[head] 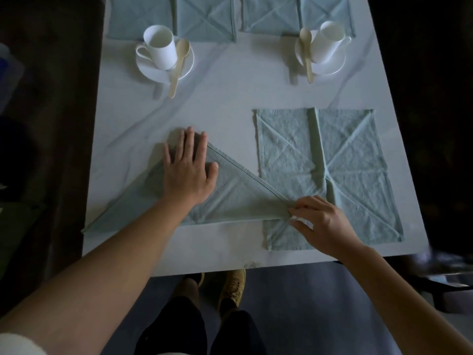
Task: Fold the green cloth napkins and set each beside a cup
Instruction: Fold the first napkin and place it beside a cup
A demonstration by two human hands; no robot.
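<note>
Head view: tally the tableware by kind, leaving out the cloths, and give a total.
Cups: 2
Saucers: 2
Spoons: 2
Total: 6

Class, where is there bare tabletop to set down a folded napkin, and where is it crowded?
Free: between the left saucer and right saucer; also between the left saucer and the left hand. Crowded: far-edge napkins, folded napkin, near-right napkins.

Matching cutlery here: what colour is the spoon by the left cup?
Pale beige, like light wood; the spoon shows best in the head view.
</note>
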